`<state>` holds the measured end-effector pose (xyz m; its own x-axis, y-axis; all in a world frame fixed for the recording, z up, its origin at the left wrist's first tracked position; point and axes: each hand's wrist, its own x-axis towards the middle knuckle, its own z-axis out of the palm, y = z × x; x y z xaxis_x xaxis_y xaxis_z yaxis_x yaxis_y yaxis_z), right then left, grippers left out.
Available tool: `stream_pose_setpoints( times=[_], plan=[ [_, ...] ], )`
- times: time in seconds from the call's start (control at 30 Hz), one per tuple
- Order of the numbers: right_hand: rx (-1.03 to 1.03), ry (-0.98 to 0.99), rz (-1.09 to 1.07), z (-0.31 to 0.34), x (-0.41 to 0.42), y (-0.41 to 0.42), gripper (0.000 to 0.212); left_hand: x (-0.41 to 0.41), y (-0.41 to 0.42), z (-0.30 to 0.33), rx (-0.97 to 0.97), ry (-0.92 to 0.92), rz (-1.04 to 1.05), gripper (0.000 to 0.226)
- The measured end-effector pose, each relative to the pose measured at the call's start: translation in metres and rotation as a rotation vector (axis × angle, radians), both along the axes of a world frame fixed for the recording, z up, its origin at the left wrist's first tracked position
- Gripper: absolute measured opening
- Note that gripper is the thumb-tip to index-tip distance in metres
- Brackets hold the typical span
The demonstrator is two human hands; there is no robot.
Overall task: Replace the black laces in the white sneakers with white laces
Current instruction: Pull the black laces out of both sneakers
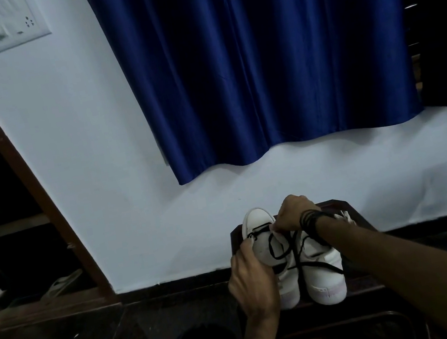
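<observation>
Black laces (284, 250) trail loose across two white sneakers (323, 277) standing side by side on a dark wooden stool (353, 209), whose right half the right forearm hides. Left hand (251, 280) grips the left sneaker's side. Right hand (294, 212), black cord at its wrist, curls down from above, pinching the lace near the toe eyelets.

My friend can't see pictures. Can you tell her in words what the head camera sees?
Two bare hands work on the left of two white sneakers standing on a dark wooden stool: the left hand grips its side and the right hand pinches its loose black lace. Behind hangs a shiny blue curtain on a pale wall.
</observation>
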<state>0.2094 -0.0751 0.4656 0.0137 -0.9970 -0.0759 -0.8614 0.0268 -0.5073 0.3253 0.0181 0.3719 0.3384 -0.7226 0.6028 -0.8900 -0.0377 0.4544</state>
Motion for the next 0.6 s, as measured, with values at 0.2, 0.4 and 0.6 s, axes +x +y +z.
stream_pose_setpoints(
  times=[0.2,0.4,0.6],
  plan=[
    [0.067,-0.006,0.056,0.001,0.001,0.001,0.033,0.001,0.001,0.001,0.009,0.023,-0.015,0.038],
    [0.06,-0.074,0.184,-0.001,-0.014,0.004,0.029,0.0,0.001,0.001,-0.015,0.014,0.001,0.037],
    [-0.007,-0.104,0.281,-0.009,-0.023,0.01,0.027,0.002,-0.001,-0.006,-0.086,0.018,-0.007,0.037]
  ],
)
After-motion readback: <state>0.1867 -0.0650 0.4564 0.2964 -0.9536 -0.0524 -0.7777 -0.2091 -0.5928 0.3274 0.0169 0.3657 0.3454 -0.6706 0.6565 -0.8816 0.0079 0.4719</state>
